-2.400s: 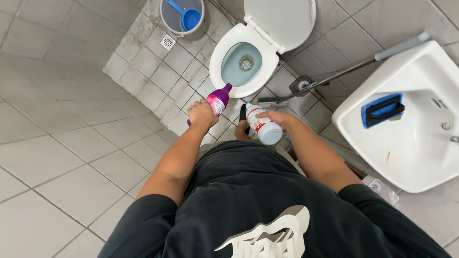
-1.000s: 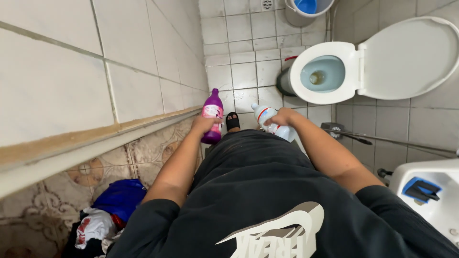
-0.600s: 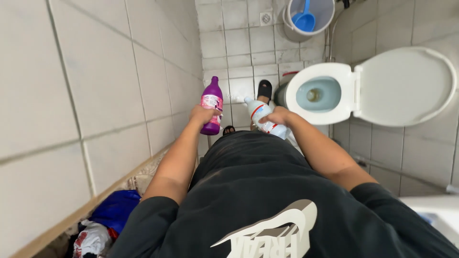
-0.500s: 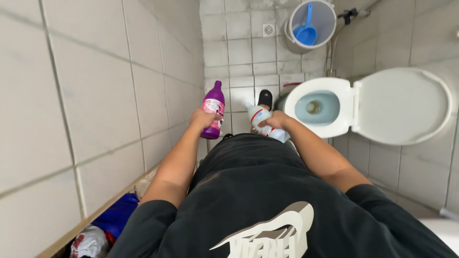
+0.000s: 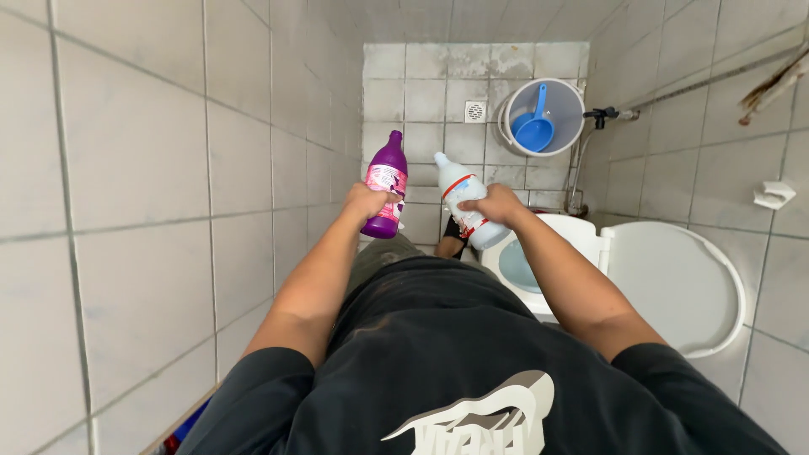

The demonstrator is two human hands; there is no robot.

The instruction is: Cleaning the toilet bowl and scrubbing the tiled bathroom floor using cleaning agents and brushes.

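Two bottles are held up at about twelve o'clock: the left hand (image 5: pixel 367 200) wraps closed around a purple bottle (image 5: pixel 386 184), and the right hand (image 5: pixel 497 205) grips a white bottle (image 5: pixel 466 204) just beside it. At two o'clock, below the right forearm, sits an open toilet (image 5: pixel 581 253), a bucket (image 5: pixel 544 116) with a blue scoop (image 5: pixel 534 128) beyond it.

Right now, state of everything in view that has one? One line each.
Purple plastic bottle: capped, upright, gripped by left hand.
White plastic bottle with red band: capped, tilted, gripped by right hand.
White toilet lid: up, open.
White toilet bowl: uncovered, partly hidden by the right arm.
Grey round bucket: on the floor, blue scoop inside.
Floor drain grate: uncovered.
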